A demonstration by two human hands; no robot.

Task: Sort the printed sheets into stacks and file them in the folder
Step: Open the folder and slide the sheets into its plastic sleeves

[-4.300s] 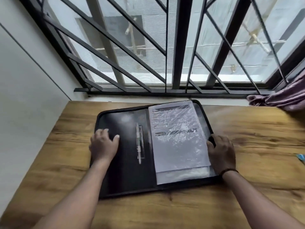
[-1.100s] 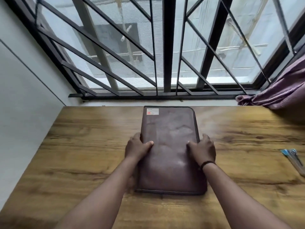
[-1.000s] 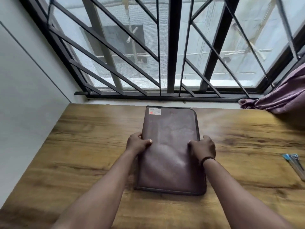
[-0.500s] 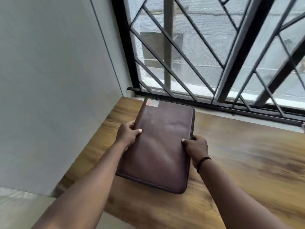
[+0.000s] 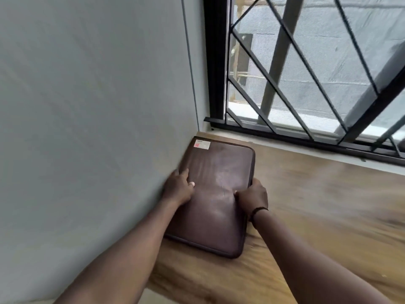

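Lying flat and closed in the far left corner of the wooden desktop: brown leather-look folder [image 5: 215, 194], zip edging running round its rim, small white-and-red label sitting at its far left corner, left long edge resting against the wall, sheets showing nowhere outside.

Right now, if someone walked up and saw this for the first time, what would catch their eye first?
The closed brown folder lies on the wooden table, pushed into the corner against the grey wall. The left hand and right hand grip its two long edges. Behind it, the window's black diagonal grille fills the upper right.
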